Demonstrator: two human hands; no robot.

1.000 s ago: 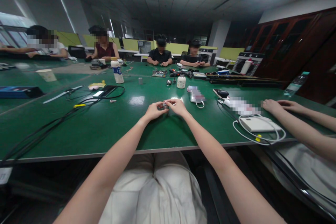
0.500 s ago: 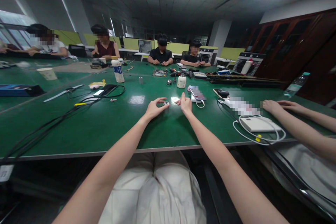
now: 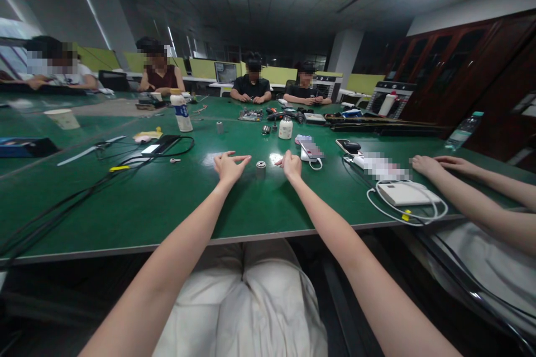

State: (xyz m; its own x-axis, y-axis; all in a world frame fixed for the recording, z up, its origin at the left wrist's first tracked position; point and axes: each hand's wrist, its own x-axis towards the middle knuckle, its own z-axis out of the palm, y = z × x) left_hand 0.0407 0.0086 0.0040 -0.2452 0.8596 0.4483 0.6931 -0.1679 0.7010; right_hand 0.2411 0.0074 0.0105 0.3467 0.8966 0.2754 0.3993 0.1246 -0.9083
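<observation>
A small grey metal cylinder (image 3: pixel 260 172) with a ring-shaped top stands upright on the green table (image 3: pixel 184 215), between my two hands and touching neither. To its left, my left hand (image 3: pixel 229 168) is open, thumb and fingers spread apart, holding nothing. My right hand (image 3: pixel 292 166) is on the other side, its fingers curled in and the thumb against them. Whatever may be between those fingertips is too small to make out.
Beyond my hands stand a white jar (image 3: pixel 285 128), a second metal cylinder (image 3: pixel 220 127) and a drink bottle (image 3: pixel 181 113). A phone (image 3: pixel 310 149) lies past my right hand. Black cables (image 3: pixel 104 178) cross the left side. A neighbour's hands (image 3: pixel 429 166) rest at the right.
Both hands were at the metal cylinder. My right hand came off its top and moved right; then my left hand let go and drew back left, leaving the cylinder standing.
</observation>
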